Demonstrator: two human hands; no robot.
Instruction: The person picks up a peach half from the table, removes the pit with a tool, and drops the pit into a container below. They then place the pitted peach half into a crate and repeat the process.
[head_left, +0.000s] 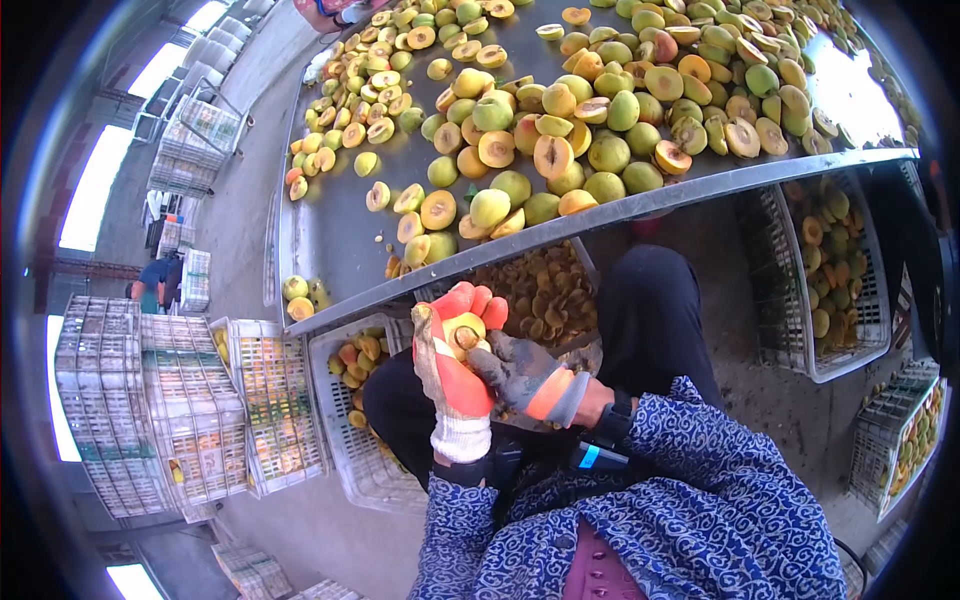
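Note:
My left hand (455,365), in a white glove with an orange-red coated palm, holds a halved yellow peach (462,325), cut face up, above my lap. A brown pit (466,338) shows in the middle of the half. My right hand (530,378), in a dark grey glove with an orange band, is closed, its fingertips pressed against the near side of the fruit. Whatever lies inside those fingers is hidden. Just beyond both hands, a metal table (345,225) bears many whole and halved green-yellow peaches (490,208).
Below the table edge, a crate holds brown pits or scraps (540,295). A white crate of peaches (345,460) stands left of my knees, another crate (825,365) to the right. Stacked crates (190,410) fill the left. Another person's arm (322,15) shows at the far table edge.

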